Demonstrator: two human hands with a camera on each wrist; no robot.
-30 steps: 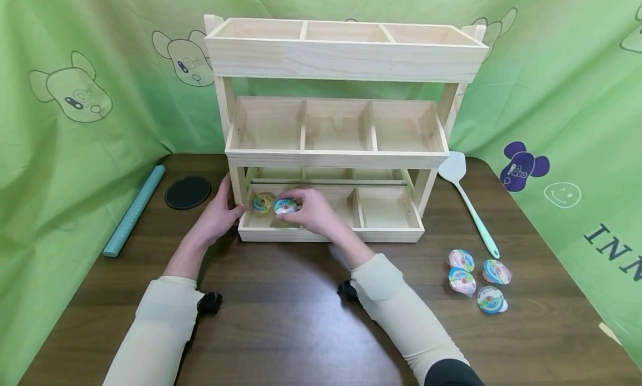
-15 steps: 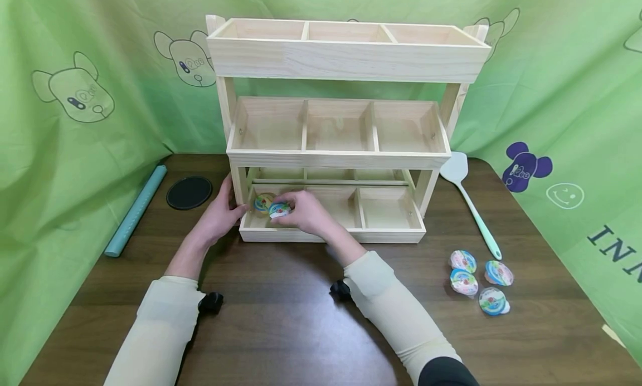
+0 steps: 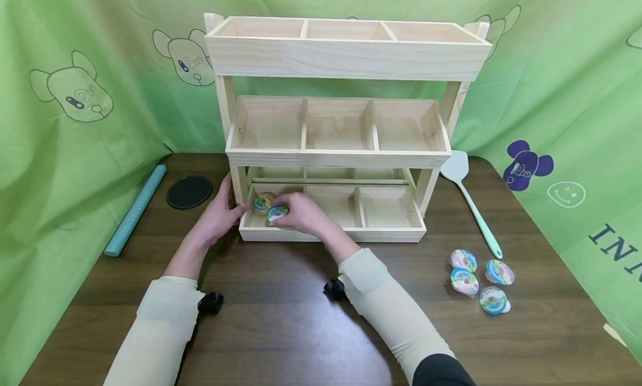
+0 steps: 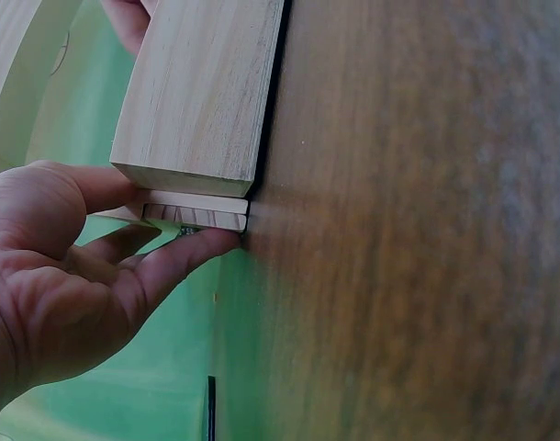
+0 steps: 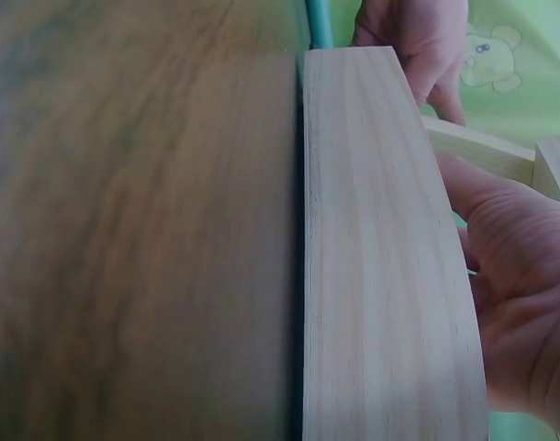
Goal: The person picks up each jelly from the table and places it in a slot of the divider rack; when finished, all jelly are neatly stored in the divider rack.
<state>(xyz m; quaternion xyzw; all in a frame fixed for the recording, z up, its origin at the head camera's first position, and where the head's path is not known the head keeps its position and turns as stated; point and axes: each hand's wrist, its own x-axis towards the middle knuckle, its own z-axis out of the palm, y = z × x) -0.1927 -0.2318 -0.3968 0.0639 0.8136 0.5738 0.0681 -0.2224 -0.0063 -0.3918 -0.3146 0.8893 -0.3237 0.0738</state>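
Lidded cup [image 3: 276, 213] sits pinched between fingers [image 3: 283, 199] of the right hand [image 3: 304, 214].

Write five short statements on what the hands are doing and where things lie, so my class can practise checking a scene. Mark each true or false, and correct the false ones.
1. The left hand grips the shelf. True.
2. The right hand holds a cup. True.
3. The right hand is at the top tier. False: it is at the bottom tier.
4. The spatula lies on the table. True.
5. Two cups lie on the table. False: four cups lie there.
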